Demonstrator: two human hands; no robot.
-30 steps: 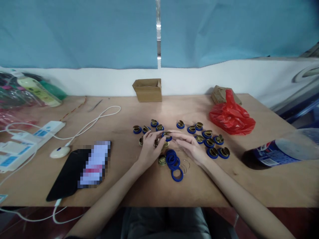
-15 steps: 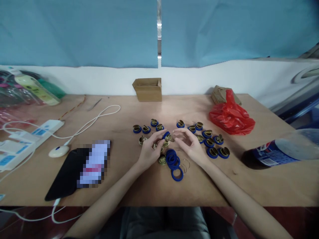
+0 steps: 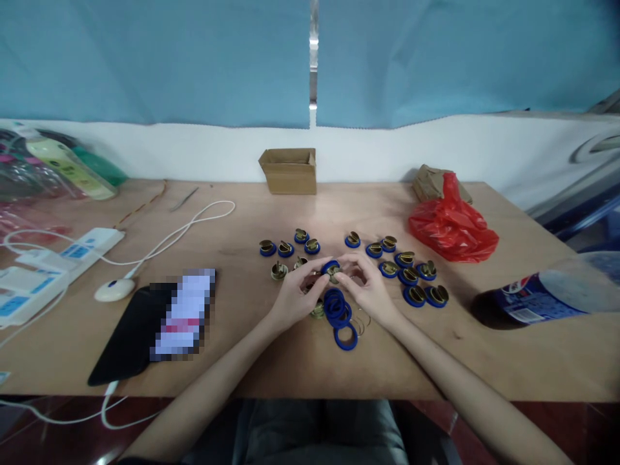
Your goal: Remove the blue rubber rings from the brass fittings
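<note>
Between my two hands is a small brass-coloured metal piece with a blue ring [image 3: 331, 267] around it. My left hand [image 3: 301, 292] pinches it from the left side, and my right hand [image 3: 367, 289] grips it from the right with thumb and fingers. Just below them lies a pile of loose blue rings [image 3: 338, 309], with a few thin wire hoops [image 3: 362, 320] beside it. Bare brass pieces [image 3: 279, 270] sit by my left hand, some partly hidden by it. Several brass pieces with blue rings [image 3: 408, 276] lie right of my right hand, and others [image 3: 285, 249] beyond my left.
At the back stand a cardboard box [image 3: 291, 173] and a red plastic bag [image 3: 453, 226]. A cola bottle [image 3: 537, 298] lies on its side at right. On the left are a phone [image 3: 130, 336], a white power strip [image 3: 92, 248], cables and a yellowish bottle [image 3: 72, 168].
My right hand has moved left and closed on the piece that my left hand holds. Earlier its fingers were apart beside it. The view has shifted slightly.
</note>
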